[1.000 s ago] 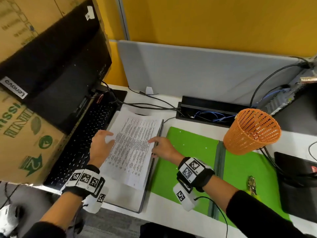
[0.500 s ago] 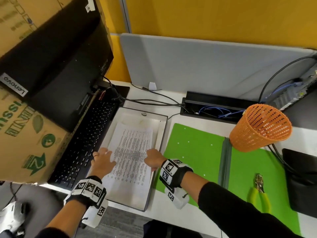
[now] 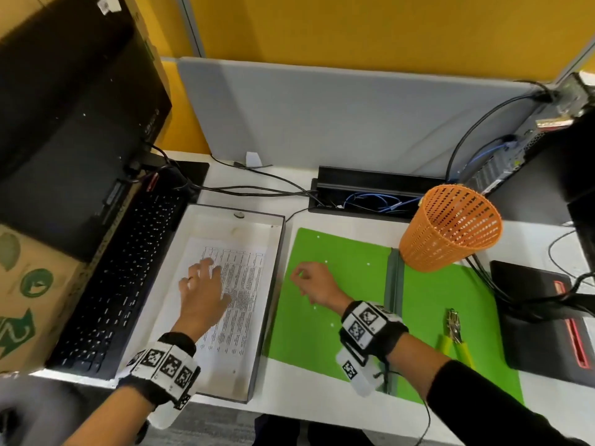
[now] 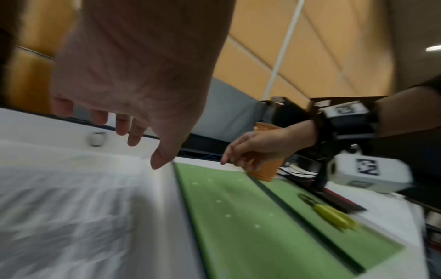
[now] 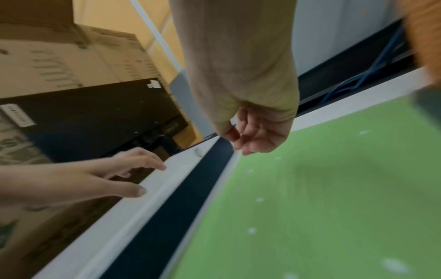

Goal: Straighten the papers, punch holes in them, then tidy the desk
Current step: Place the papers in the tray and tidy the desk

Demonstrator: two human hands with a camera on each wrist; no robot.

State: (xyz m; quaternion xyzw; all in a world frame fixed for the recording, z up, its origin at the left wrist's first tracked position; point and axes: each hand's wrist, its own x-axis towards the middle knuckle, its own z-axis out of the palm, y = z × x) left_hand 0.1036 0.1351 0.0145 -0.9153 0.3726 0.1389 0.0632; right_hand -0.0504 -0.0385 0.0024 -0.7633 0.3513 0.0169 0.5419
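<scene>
Up close, the left hand (image 3: 202, 296) has its fingers (image 3: 206, 265) spread and straight above the papers (image 3: 240, 304). Whether they touch the sheet, the head view does not settle; the left wrist view shows the fingertips (image 4: 134, 136) hanging clear of the white surface, with nothing held. The right hand (image 3: 314, 282) has its fingers loosely curled over the green mat (image 3: 325, 346). From the right wrist view the thumb and forefinger (image 5: 248, 145) sit close together; if they pinch anything, it is too small and blurred to tell.

Out from the hands, the papers lie flat in a shallow white tray (image 3: 277, 284) with a dark rim, printed side up, towards the tray's left and near side. The tray sits on the counter (image 3: 289, 400) between a black keyboard (image 3: 119, 284) and the mat. Small white dots speckle the mat around the right hand. Only the head view shows them as scattered specks; both wrist views smear them.

Further right, a yellow-handled punch (image 3: 454, 336) lies on the mat's right half, well apart from both hands. The left wrist view catches it too (image 4: 331, 216), badly blurred. An orange mesh basket (image 3: 450, 226) stands at the mat's far edge, just beside a black cable box (image 3: 370, 185). A monitor (image 3: 74, 130) and a cardboard box (image 3: 29, 294) fill the left side.
</scene>
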